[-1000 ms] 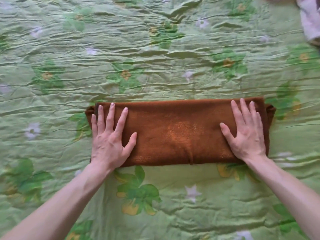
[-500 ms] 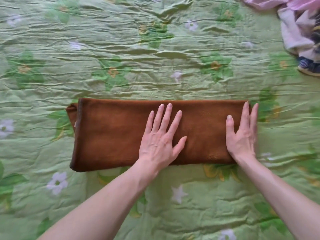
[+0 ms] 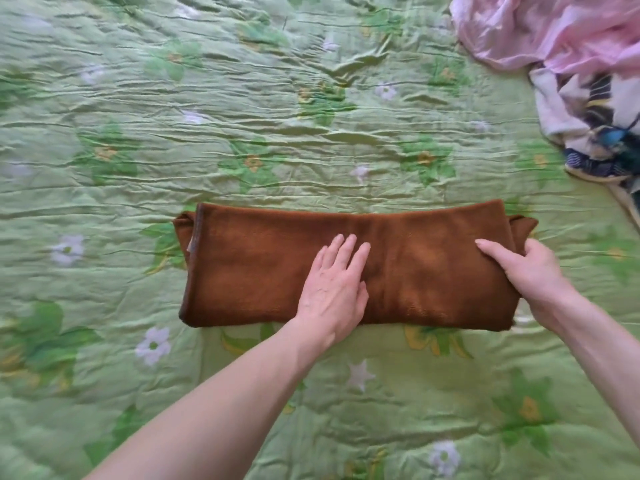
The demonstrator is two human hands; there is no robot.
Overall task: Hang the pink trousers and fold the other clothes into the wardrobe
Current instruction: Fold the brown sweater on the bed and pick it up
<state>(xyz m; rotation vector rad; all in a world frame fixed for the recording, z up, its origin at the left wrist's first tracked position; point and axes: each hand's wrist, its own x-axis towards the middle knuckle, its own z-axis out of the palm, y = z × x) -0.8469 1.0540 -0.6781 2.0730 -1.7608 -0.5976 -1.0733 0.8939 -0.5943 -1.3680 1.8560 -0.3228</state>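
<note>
A brown fleece garment (image 3: 263, 261) lies folded into a long strip across the bed. My left hand (image 3: 337, 289) rests flat on its middle, fingers together and extended. My right hand (image 3: 526, 268) grips the strip's right end, thumb on top and fingers curled under the edge. Crumpled pink trousers (image 3: 561, 29) lie at the far right corner of the bed, apart from both hands.
A green floral bedspread (image 3: 242, 116) covers the whole surface, wrinkled. A patterned white, black and blue garment (image 3: 595, 123) lies bunched at the right edge, just below the pink trousers.
My left hand slid from the strip's left end to its middle. My right hand went from lying flat to gripping the right end. The view shifted, revealing the clothes pile at right.
</note>
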